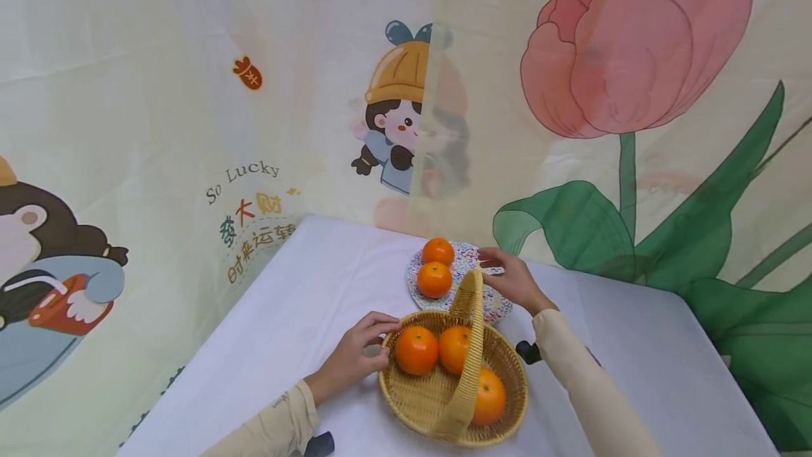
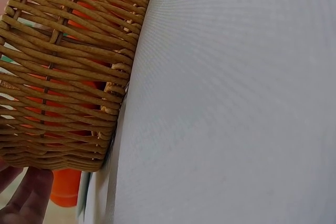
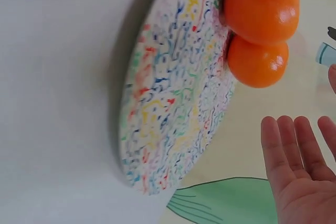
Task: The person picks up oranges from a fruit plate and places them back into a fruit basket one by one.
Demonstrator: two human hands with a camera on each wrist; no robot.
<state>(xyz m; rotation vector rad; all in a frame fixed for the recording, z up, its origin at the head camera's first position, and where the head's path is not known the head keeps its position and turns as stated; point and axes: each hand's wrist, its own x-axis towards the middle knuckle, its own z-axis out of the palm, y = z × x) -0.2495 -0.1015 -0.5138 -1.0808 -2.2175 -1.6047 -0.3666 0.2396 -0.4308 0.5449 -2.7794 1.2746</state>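
Note:
A woven wicker basket (image 1: 415, 400) with an arched handle holds one orange (image 1: 416, 350) at the left, another orange (image 1: 454, 348) beside it and a third orange (image 1: 489, 398) at the right. My left hand (image 1: 352, 356) touches the basket's left rim with fingertips and thumb. In the left wrist view, fingers (image 2: 32, 195) rest against the woven side. Behind the basket lies a speckled plate (image 2: 83, 195) (image 3: 173, 93), bearing a rear orange (image 1: 438, 251) and a front orange (image 1: 434, 281). Over the plate's right side my right hand (image 1: 510, 279) holds nothing, fingers extended.
A white cloth (image 1: 304, 288) covers the table. Printed curtains (image 1: 317, 90) hang behind and along the left side. Dark wrist straps (image 1: 528, 352) show at both forearms. The basket's handle rises between the two hands.

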